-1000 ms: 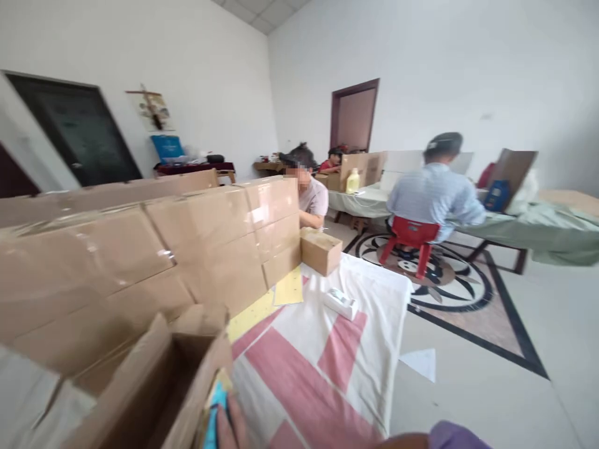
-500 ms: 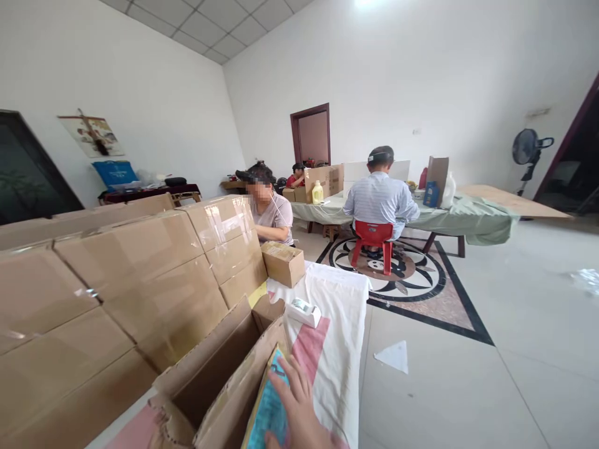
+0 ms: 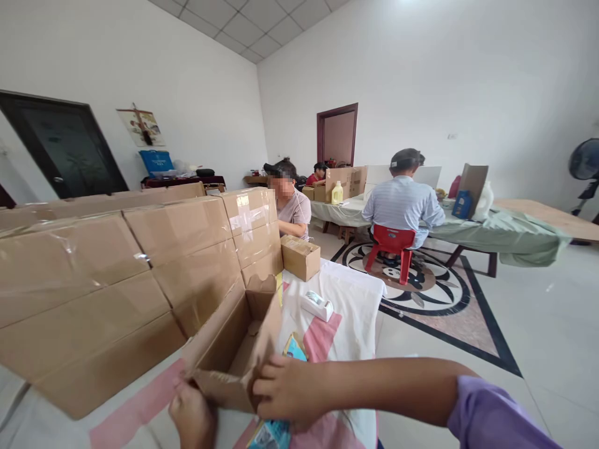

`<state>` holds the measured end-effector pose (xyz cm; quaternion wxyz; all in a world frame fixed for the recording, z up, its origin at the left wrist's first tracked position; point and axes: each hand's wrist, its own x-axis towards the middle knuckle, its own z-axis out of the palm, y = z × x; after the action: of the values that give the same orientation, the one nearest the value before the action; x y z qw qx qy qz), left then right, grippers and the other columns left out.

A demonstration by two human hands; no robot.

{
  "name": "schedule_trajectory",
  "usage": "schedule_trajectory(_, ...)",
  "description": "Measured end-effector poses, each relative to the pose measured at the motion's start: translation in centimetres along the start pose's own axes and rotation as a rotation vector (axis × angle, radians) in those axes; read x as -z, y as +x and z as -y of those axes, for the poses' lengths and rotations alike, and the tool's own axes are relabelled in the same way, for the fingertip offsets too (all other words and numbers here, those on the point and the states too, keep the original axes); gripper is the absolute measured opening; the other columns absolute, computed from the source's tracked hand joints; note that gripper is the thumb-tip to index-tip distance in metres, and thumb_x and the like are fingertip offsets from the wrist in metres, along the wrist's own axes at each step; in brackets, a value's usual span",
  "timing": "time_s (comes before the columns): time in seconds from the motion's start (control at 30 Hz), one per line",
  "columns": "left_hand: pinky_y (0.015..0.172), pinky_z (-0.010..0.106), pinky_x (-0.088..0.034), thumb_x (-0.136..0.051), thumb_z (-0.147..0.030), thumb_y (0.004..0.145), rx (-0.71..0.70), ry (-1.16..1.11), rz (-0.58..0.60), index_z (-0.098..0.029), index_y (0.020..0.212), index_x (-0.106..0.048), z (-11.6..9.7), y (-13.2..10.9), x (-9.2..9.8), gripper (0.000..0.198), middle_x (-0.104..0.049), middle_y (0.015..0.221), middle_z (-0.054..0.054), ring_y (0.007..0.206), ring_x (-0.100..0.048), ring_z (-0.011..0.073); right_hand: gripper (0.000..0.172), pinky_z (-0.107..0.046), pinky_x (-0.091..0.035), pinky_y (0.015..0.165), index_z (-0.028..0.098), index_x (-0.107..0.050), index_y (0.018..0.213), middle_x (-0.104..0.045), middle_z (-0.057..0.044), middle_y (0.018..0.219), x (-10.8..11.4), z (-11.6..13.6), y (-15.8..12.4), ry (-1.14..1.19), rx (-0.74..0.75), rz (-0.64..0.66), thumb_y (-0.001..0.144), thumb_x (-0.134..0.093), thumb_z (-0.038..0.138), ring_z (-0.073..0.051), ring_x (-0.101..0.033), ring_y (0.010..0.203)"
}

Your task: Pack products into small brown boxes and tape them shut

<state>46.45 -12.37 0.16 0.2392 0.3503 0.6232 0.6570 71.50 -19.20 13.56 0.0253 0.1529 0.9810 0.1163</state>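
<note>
An open-topped cardboard box (image 3: 250,383) stands on the cloth-covered table in front of me, its inside bare apart from a small round brown patch on the bottom. My left hand (image 3: 189,408) is closed on its near left corner, slightly blurred. At the near right corner, my right hand (image 3: 290,386) has its fingers curled against the cardboard wall. Beneath my right hand and wrist lies a blue package (image 3: 274,434) with yellow edging, partly covered. Farther along the cloth is a small white tape dispenser (image 3: 317,305).
Taped cardboard boxes (image 3: 196,280) form a wall on the left. A smaller closed box (image 3: 301,257) sits at the table's far end. Beyond, one person (image 3: 292,209) works, and another sits on a red chair (image 3: 393,240) at a green-covered table (image 3: 528,240).
My right hand has left the blue package and moved to the box's near right corner. My left hand now shows clearly at the left corner. The view has turned left.
</note>
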Motion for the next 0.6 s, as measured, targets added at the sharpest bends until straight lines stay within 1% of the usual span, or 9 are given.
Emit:
schedule_trajectory(0.03,0.058,0.040,-0.053,-0.034,-0.083,0.088,-0.011,-0.026,0.017,-0.019,0.075,-0.063,0.0,0.0,-0.1,0.072,-0.064,0.064,0.008,0.064,-0.063,0.0279,0.041,-0.041,-0.046,0.079,0.019,-0.068,0.116,-0.070,-0.008,0.115,-0.6,-0.2,0.1,0.004,0.035,0.014,0.085,-0.072,0.045,-0.026,-0.065,0.093)
schedule_trajectory(0.1,0.067,0.042,-0.058,-0.032,-0.098,0.075,-0.050,-0.102,0.100,-0.018,0.081,-0.069,-0.2,0.0,-0.4,0.089,-0.067,0.067,0.009,0.072,-0.068,0.0308,0.045,-0.038,-0.044,0.069,0.024,-0.062,0.128,-0.072,-0.003,0.108,-2.0,-0.6,0.2,0.031,0.044,0.032,0.090,-0.066,0.050,-0.023,-0.066,0.082)
schedule_trajectory(0.17,0.066,0.041,-0.059,-0.032,-0.109,0.057,-0.125,-0.181,0.227,-0.018,0.084,-0.072,-0.6,-0.1,-0.6,0.103,-0.066,0.065,0.010,0.072,-0.068,0.0315,0.051,-0.036,-0.041,0.062,0.027,-0.054,0.140,-0.074,-0.001,0.099,-3.2,-0.9,0.0,0.047,0.039,0.005,0.096,-0.059,0.052,-0.021,-0.067,0.079)
schedule_trajectory(0.23,0.061,0.040,-0.057,-0.031,-0.114,0.043,-0.142,-0.220,0.265,-0.018,0.082,-0.072,-0.7,-0.2,-0.8,0.111,-0.065,0.063,0.010,0.069,-0.067,0.0310,0.053,-0.034,-0.039,0.060,0.025,-0.051,0.144,-0.075,-0.003,0.098,-3.6,-1.1,-0.5,0.054,0.054,-0.067,0.100,-0.055,0.054,-0.021,-0.069,0.082)
schedule_trajectory(0.27,0.060,0.039,-0.057,-0.032,-0.114,0.041,-0.135,-0.219,0.266,-0.017,0.079,-0.072,-0.7,-0.3,-0.8,0.111,-0.065,0.064,0.010,0.069,-0.067,0.0306,0.054,-0.034,-0.039,0.060,0.024,-0.051,0.144,-0.075,-0.004,0.099,-3.5,-1.2,-0.7,0.062,0.056,-0.106,0.100,-0.053,0.056,-0.021,-0.069,0.083)
schedule_trajectory(0.37,0.065,0.038,-0.057,-0.044,-0.109,0.047,-0.109,-0.197,0.296,-0.016,0.073,-0.068,-0.7,-0.7,-0.6,0.100,-0.068,0.070,0.011,0.071,-0.065,0.0288,0.063,-0.032,-0.037,0.055,0.017,-0.055,0.137,-0.074,-0.007,0.094,-2.2,-1.6,-1.9,0.126,0.029,-0.202,0.099,-0.050,0.066,-0.019,-0.067,0.073)
schedule_trajectory(0.47,0.063,0.033,-0.052,-0.058,-0.098,0.061,-0.092,-0.170,0.325,-0.016,0.065,-0.064,-1.2,-1.3,-0.5,0.082,-0.065,0.067,0.008,0.066,-0.058,0.0225,0.063,-0.030,-0.033,0.050,0.014,-0.066,0.105,-0.067,-0.005,0.073,0.0,-1.9,-3.9,0.230,-0.034,-0.297,0.098,-0.043,0.073,-0.016,-0.059,0.057)
schedule_trajectory(0.53,0.059,0.029,-0.046,-0.060,-0.089,0.071,-0.084,-0.163,0.325,-0.017,0.060,-0.059,-1.7,-1.6,-0.7,0.073,-0.058,0.060,0.004,0.061,-0.051,0.0178,0.063,-0.029,-0.036,0.049,0.019,-0.062,0.080,-0.059,-0.003,0.063,1.9,-2.3,-5.9,0.321,-0.142,-0.454,0.097,-0.040,0.076,-0.015,-0.053,0.052)
schedule_trajectory(0.6,0.056,0.026,-0.041,-0.060,-0.081,0.079,-0.071,-0.169,0.322,-0.018,0.058,-0.054,-2.1,-1.8,-1.0,0.067,-0.052,0.057,0.001,0.059,-0.045,0.0151,0.066,-0.030,-0.042,0.050,0.022,-0.056,0.070,-0.053,-0.001,0.058,4.0,-3.3,-8.1,0.410,-0.353,-0.694,0.095,-0.037,0.080,-0.015,-0.051,0.051)
